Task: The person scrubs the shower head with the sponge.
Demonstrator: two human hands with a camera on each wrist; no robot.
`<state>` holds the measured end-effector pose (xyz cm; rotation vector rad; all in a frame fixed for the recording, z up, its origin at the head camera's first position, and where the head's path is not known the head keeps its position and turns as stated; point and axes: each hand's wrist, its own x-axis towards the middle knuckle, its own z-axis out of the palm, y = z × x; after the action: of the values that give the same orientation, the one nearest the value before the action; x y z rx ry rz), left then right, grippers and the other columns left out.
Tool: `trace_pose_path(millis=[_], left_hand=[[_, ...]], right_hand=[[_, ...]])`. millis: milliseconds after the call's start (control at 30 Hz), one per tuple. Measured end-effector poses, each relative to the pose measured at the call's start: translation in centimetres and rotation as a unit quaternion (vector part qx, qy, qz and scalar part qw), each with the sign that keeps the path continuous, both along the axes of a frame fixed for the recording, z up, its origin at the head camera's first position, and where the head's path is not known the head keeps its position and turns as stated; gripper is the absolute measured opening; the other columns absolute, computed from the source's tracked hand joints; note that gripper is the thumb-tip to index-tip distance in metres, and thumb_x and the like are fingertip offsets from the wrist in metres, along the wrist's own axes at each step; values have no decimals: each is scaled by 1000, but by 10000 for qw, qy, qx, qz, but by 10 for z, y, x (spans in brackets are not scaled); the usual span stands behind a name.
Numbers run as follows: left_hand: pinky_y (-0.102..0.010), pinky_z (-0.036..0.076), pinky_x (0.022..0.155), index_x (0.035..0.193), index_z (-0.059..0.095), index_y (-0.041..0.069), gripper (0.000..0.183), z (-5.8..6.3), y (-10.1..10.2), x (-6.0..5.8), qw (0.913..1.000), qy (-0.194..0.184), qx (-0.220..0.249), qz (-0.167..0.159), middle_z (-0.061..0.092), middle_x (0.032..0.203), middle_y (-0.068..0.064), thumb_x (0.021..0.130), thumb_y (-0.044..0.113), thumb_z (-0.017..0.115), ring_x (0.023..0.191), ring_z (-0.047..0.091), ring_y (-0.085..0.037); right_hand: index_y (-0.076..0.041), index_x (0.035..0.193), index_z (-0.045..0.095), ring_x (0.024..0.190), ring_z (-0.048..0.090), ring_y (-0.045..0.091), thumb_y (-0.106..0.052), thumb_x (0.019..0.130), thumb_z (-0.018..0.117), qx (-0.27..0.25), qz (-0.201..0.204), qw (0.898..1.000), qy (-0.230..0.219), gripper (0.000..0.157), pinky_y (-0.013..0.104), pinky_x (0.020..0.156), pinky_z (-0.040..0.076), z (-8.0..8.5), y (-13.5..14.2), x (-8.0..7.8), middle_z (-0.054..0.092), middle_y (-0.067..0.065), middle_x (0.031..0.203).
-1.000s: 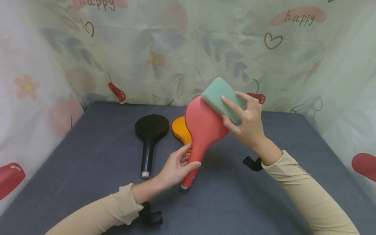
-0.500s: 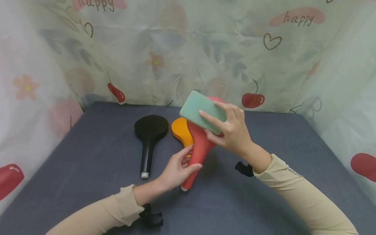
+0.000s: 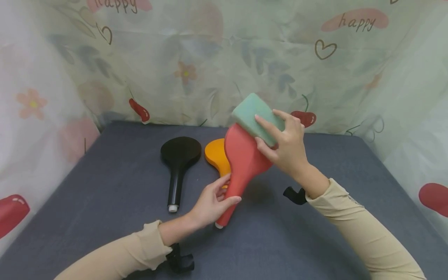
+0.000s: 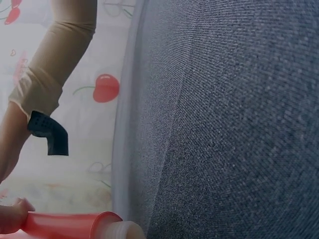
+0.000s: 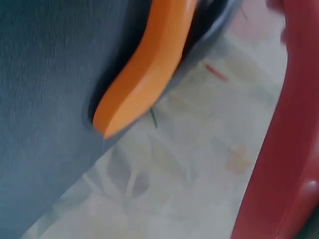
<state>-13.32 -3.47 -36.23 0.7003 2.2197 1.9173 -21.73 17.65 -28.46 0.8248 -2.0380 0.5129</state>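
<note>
A red handheld shower head (image 3: 241,153) is held up above the table, tilted to the right. My left hand (image 3: 211,200) grips its handle, thumb in front; the pale threaded end sticks out below. In the left wrist view, the red handle (image 4: 70,225) lies at the bottom edge with the thumb (image 4: 14,216) on it. My right hand (image 3: 288,144) holds a light green sponge (image 3: 252,111) against the upper right of the round head, covering part of it. The red shower head (image 5: 291,129) fills the right side of the right wrist view; the sponge cannot be made out there.
A black shower head (image 3: 180,151) lies on the grey cloth-covered table (image 3: 115,186) to the left. Behind the red one lies an orange shower head (image 3: 214,152), partly hidden. A printed curtain (image 3: 154,74) hangs around the table's back and sides.
My right hand swept the sponge down and left across the red head, then back up and right to its upper edge. The left hand has hardly moved.
</note>
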Motion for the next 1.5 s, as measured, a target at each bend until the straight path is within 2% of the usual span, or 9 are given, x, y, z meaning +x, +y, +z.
trace_pose_path(millis=[133, 300, 400, 633, 967, 1067, 1200, 1333, 1500], left_hand=[[-29, 55, 85, 141, 35, -1, 62, 0, 1, 0, 10000, 81, 28, 2, 55, 124, -23, 87, 9, 65, 101, 63, -34], [-28, 56, 83, 139, 36, -3, 60, -1, 1, -1, 9997, 250, 12, 55, 55, 124, -24, 87, 8, 64, 100, 64, -34], [-28, 55, 83, 140, 35, -2, 61, -2, 0, -1, 9997, 218, -19, 67, 55, 123, -23, 87, 9, 64, 99, 64, -33], [-30, 54, 86, 141, 33, -3, 64, -2, 0, -1, 9999, 19, -74, 69, 55, 122, -23, 87, 10, 65, 102, 63, -33], [-28, 55, 82, 133, 42, -1, 52, -3, 0, -3, 9997, 130, 44, 195, 57, 120, -22, 87, 8, 64, 99, 64, -32], [-30, 55, 85, 132, 43, 2, 49, -2, -1, -3, 9997, -71, 102, 211, 56, 122, -20, 88, 9, 63, 100, 64, -29], [-34, 53, 89, 140, 36, 5, 58, 1, -3, -5, 9951, -811, 566, 12, 51, 131, -19, 89, 11, 62, 103, 62, -25], [-30, 52, 92, 144, 30, 7, 62, 3, -4, -6, 9808, -1580, 1132, -185, 46, 138, -19, 91, 14, 61, 109, 61, -20], [-21, 52, 78, 144, 31, 8, 60, 7, -6, -4, 9556, -2264, 1814, -515, 55, 132, -12, 92, 20, 59, 102, 63, -8]], right_hand=[[-18, 117, 64, 106, 47, 40, -37, 91, 49, 522, 406, 9963, 556, 36, 53, 76, 36, -11, -13, 12, 50, 26, 121], [-20, 112, 68, 100, 50, 36, -33, 88, 54, 1045, 865, 9815, 1350, 30, 47, 76, 38, -25, -18, 24, 55, 24, 116], [-20, 113, 67, 102, 49, 37, -32, 88, 54, 1037, 874, 9831, 1229, 31, 48, 78, 38, -25, -13, 23, 53, 24, 118], [-18, 117, 63, 109, 44, 40, -40, 93, 44, 622, 367, 9958, 561, 38, 54, 78, 36, -17, -4, 14, 47, 27, 122], [-20, 112, 67, 101, 50, 35, -34, 88, 52, 1085, 906, 9806, 1360, 31, 46, 77, 40, -38, -24, 34, 55, 23, 116], [-21, 113, 67, 102, 49, 35, -34, 89, 50, 1173, 896, 9815, 1218, 31, 46, 77, 40, -43, -18, 39, 54, 23, 118], [-20, 115, 66, 104, 48, 37, -35, 90, 51, 902, 769, 9895, 824, 33, 50, 78, 38, -42, -5, 34, 52, 25, 119], [-19, 120, 62, 108, 44, 40, -41, 92, 47, 315, 364, 9985, 270, 39, 54, 77, 33, -37, 8, 25, 47, 26, 123], [-19, 125, 57, 111, 41, 43, -44, 92, 47, -397, 84, 9992, -20, 43, 56, 75, 30, -38, 12, 19, 43, 28, 128]])
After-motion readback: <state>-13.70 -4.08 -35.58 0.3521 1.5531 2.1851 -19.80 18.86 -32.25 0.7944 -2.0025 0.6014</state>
